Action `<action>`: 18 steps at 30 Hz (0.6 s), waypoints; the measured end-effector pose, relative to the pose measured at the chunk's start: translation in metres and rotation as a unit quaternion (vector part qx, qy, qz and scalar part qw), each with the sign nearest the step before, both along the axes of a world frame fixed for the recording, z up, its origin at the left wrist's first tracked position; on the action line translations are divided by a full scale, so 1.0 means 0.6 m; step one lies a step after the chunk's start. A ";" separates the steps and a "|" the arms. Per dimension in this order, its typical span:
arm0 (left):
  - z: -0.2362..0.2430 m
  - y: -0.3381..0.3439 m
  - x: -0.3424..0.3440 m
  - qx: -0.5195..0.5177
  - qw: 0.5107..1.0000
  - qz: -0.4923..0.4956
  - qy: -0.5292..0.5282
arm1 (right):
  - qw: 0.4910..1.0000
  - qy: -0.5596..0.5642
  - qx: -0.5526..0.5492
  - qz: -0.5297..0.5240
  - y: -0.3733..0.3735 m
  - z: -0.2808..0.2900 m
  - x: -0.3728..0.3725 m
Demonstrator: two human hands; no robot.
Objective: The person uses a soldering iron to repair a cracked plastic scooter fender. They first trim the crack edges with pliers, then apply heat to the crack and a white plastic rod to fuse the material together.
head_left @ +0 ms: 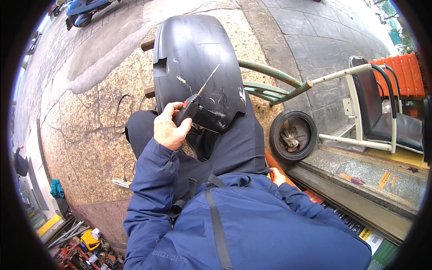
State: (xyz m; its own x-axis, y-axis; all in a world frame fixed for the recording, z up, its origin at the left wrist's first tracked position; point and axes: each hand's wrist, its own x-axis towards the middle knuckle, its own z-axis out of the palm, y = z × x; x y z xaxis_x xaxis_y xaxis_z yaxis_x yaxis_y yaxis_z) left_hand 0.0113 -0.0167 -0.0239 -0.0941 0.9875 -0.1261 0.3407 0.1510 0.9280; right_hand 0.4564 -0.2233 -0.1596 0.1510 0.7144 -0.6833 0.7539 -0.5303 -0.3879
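My left hand (170,129) is closed round the black body of the tool (188,112), thumb on the near side and fingers curled over, beside a red button. I judge I hold it this way so the thin rod (209,81) can angle up over the work with the button within a finger's reach. My right hand (279,177) is low at my side, against something orange and yellow — it is partly hidden, so I cannot tell how far it is open or whether it grips anything.

The curved black panel (198,49) lies ahead of me, its near end by my knees and the rest over a wooden frame (270,74), probably so that it sits steady at working height. The tool is above its near part; whether the rod touches it, I cannot tell.

Counting: one tool, one panel, two wooden ends (146,44) poking out on the left. On my right, one tyre (277,146) lies flat with one crumpled greyish thing (290,135) inside, and beyond it stands one black-seated chair (365,101). On my left, one white power strip (121,182) is on the ground.
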 end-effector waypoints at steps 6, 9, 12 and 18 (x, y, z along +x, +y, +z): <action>-0.006 0.001 -0.004 0.009 0.999 0.040 -0.035 | 0.999 -0.014 -0.026 -0.029 0.000 0.026 -0.010; -0.010 0.000 -0.010 0.019 0.998 0.041 -0.046 | 0.998 -0.017 -0.037 -0.048 -0.007 0.022 -0.009; -0.012 0.000 -0.015 -0.009 0.991 0.049 -0.124 | 0.997 -0.033 -0.054 -0.040 -0.024 0.005 0.012; -0.007 0.004 -0.028 -0.007 0.983 0.073 -0.170 | 0.988 -0.121 -0.099 0.006 -0.079 -0.094 0.049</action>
State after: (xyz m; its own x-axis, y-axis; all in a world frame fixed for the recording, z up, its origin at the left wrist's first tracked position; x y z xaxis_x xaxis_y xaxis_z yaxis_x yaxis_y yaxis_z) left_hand -0.0054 -0.0142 -0.0278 -0.1841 0.9647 -0.1885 -0.0159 0.1888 0.9819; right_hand 0.4857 -0.2706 -0.2159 0.3193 0.5734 -0.7545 0.8181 -0.5686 -0.0859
